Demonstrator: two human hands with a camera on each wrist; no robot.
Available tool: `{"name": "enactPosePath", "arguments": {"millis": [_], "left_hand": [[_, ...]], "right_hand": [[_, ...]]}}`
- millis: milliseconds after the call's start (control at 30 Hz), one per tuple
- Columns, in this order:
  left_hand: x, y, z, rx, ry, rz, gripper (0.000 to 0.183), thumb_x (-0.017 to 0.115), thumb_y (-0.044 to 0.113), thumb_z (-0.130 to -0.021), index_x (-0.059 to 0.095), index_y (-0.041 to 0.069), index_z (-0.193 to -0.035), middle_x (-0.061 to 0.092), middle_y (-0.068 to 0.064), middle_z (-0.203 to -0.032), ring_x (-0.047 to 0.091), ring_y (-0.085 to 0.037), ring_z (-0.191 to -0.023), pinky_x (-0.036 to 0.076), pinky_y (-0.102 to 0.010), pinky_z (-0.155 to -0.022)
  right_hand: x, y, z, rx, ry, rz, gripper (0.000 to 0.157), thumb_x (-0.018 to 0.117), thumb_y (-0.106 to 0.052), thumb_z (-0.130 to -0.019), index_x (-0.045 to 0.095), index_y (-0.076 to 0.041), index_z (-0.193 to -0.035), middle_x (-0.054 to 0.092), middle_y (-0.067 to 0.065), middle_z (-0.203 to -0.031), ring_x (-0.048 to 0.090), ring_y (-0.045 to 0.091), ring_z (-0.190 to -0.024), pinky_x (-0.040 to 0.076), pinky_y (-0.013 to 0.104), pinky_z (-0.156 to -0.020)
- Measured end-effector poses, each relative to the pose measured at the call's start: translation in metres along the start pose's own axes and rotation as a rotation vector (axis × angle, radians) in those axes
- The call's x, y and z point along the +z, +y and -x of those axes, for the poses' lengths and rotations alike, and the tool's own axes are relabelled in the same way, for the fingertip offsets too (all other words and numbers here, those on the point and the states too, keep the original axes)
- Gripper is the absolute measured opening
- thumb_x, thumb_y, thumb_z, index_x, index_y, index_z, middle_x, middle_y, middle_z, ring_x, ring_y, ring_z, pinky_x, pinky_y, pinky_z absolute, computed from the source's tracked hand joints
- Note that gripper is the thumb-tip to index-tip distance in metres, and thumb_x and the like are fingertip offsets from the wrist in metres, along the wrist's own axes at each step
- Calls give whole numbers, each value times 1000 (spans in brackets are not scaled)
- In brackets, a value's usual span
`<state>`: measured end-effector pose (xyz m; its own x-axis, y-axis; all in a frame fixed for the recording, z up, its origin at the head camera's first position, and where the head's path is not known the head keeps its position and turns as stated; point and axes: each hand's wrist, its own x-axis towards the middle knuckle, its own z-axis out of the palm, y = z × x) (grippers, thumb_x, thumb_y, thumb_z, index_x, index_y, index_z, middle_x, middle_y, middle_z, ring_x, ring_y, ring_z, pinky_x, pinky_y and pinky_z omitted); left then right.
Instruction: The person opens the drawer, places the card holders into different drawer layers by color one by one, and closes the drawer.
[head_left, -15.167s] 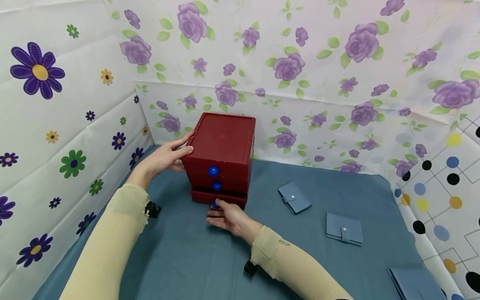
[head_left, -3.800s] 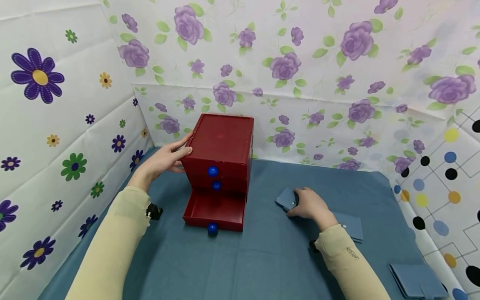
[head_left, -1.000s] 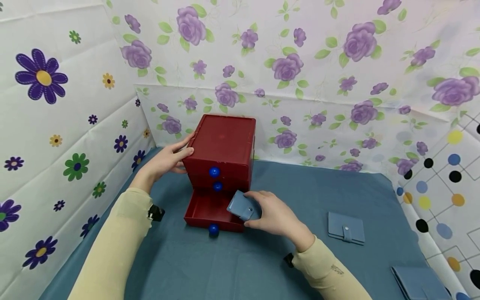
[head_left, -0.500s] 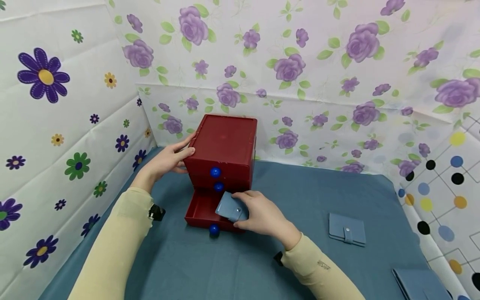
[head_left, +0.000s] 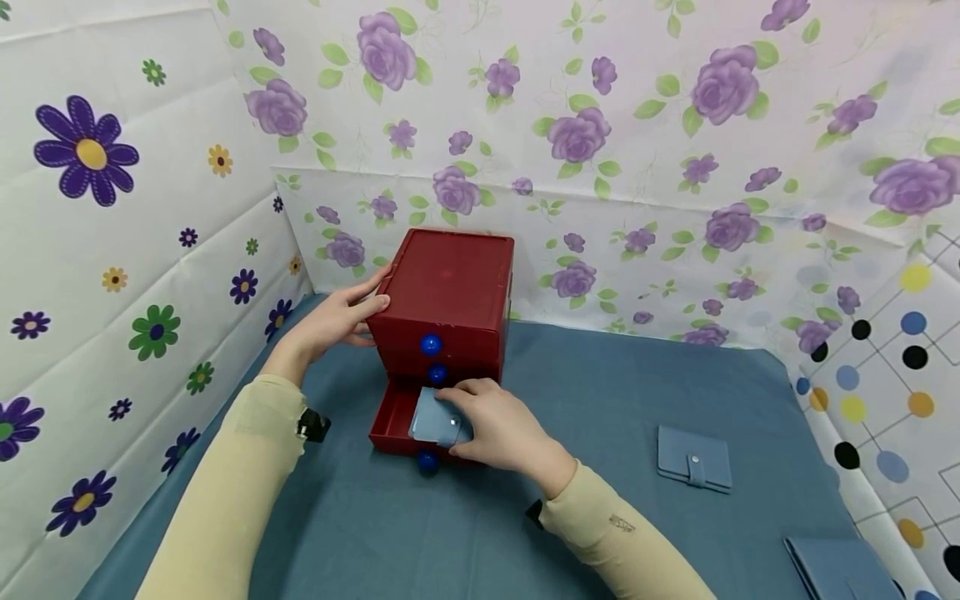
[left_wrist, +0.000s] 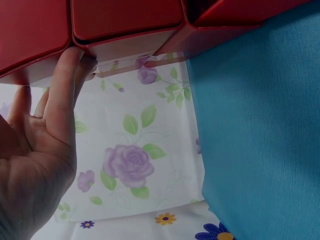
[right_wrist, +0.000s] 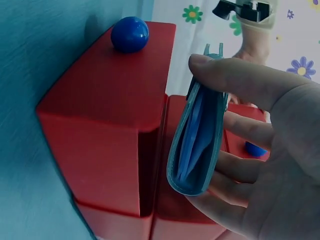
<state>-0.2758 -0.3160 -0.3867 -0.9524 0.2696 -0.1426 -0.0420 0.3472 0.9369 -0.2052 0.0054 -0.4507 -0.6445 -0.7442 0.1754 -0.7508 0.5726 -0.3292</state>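
A small blue wallet (head_left: 433, 417) with a snap strap is gripped by my right hand (head_left: 502, 425), over the pulled-out bottom drawer (head_left: 388, 443) of a red drawer box (head_left: 450, 279). In the right wrist view the wallet (right_wrist: 197, 140) stands on edge between thumb and fingers, its layered pockets showing, beside the drawer front (right_wrist: 110, 85) and its blue knob (right_wrist: 130, 34). My left hand (head_left: 337, 321) rests on the box's left side, thumb at the top edge. In the left wrist view the left hand's fingers (left_wrist: 62, 100) lie extended against the red side.
Two more blue wallets lie on the blue cloth to the right: a strapped wallet (head_left: 693, 458) and a larger wallet (head_left: 840, 567) at the front corner. Two upper drawers with blue knobs (head_left: 431, 345) are closed. Flowered sheets (head_left: 637, 167) wall the back and left.
The bottom drawer was pulled out earlier. My right hand picked up the nearest wallet from the cloth and carried it left over the drawer, moving further left this last second. The left hand stays put.
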Motion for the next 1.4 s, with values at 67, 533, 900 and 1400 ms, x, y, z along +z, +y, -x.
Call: {"name": "enactPosePath", "arguments": {"millis": [67, 533, 900, 1400], "left_hand": [[0, 0, 1, -1, 0, 0, 69, 57, 53, -110, 19, 53, -168, 26, -14, -175, 65, -46, -128, 55, -60, -101], [0, 0, 1, 1, 3, -8, 70, 57, 55, -109, 19, 53, -168, 26, -14, -174, 64, -45, -129, 55, -59, -101], [-1, -2, -1, -3, 5, 7, 70, 58, 58, -107, 22, 55, -166, 26, -11, -175, 64, -44, -130, 53, -64, -102], [0, -3, -4, -4, 15, 7, 69, 58, 57, -108, 22, 55, -167, 18, -5, -177, 63, -46, -131, 58, -60, -96]], "right_hand": [[2, -3, -4, -16, -5, 13, 72, 92, -35, -86, 64, -16, -149, 64, 9, -140, 60, 27, -125, 57, 42, -102], [15, -18, -26, -20, -47, 47, 74, 88, -42, -91, 60, -16, -154, 67, 9, -138, 66, 22, -116, 58, 35, -96], [26, -21, -37, -22, -72, 72, 70, 86, -40, -93, 60, -17, -154, 68, 7, -139, 69, 20, -112, 59, 33, -94], [39, 4, -55, 71, -245, -307, 64, 78, -42, -100, 59, -19, -156, 71, -2, -132, 63, 8, -106, 54, 27, -98]]}}
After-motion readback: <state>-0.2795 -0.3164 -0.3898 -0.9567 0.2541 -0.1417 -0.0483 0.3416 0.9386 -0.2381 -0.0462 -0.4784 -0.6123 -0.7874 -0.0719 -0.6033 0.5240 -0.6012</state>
